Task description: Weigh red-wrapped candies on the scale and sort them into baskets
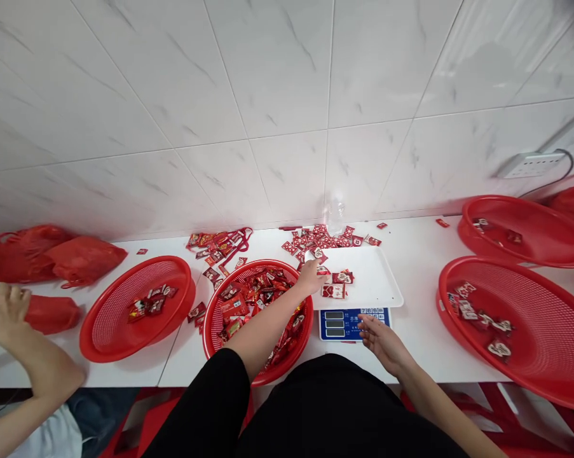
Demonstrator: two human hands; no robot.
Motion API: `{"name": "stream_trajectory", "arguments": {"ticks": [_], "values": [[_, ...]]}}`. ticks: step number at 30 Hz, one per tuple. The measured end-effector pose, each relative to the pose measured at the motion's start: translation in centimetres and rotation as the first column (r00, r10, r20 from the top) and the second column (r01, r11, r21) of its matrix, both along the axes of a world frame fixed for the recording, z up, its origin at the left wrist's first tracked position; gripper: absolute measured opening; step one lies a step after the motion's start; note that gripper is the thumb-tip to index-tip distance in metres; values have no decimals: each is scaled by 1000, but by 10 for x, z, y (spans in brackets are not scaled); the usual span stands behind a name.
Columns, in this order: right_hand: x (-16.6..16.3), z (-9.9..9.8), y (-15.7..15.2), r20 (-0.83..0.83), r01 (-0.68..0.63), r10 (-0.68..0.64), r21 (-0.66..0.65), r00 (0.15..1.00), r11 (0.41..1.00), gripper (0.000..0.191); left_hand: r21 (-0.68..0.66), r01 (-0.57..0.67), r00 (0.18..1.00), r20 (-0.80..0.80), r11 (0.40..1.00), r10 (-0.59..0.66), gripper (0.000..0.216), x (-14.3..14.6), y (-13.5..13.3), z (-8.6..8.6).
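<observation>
My left hand [310,277] reaches across the basket to the left edge of the white scale tray [375,277]. Its fingers are closed around a small red candy packet [323,270]. Further red-and-white candy packets [333,291] lie on the tray beside it. My right hand [384,343] is open, fingers loosely stretched, at the right side of the blue scale panel [335,324]; whether it touches the keys I cannot tell. Under my left forearm stands a red mesh basket [210,327] heaped with wrapped candies [253,299].
Loose packets [322,238] lie behind the tray, near a clear plastic bottle [335,216]. Red baskets with a few packets stand left [93,324] and right [553,356]. Red bags [86,257] sit far left, where another person's hand [3,312] touches one. A power strip [529,165] is on the wall.
</observation>
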State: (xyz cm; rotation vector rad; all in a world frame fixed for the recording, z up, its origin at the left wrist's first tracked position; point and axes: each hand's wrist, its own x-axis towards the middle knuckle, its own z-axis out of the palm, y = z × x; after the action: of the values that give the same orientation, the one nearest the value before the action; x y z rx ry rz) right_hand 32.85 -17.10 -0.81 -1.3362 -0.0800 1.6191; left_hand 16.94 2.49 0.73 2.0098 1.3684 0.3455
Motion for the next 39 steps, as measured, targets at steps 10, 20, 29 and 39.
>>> {"name": "stream_trajectory", "arguments": {"ticks": [10,20,29,39], "values": [[11,-3,-23,26,57,-58,11,998,998,36,-24,181,932,-316,983,-179,72,25,51,-18],[24,-11,-34,38,109,-108,-11,993,994,37,6,550,787,-337,835,-516,83,50,3,-31],[29,-5,-35,60,35,-35,-12,998,999,36,148,501,863,-157,853,-480,59,24,-7,-19],[50,-7,-40,65,-57,53,52,996,997,34,142,421,893,-242,896,-381,47,33,-31,-30]]}}
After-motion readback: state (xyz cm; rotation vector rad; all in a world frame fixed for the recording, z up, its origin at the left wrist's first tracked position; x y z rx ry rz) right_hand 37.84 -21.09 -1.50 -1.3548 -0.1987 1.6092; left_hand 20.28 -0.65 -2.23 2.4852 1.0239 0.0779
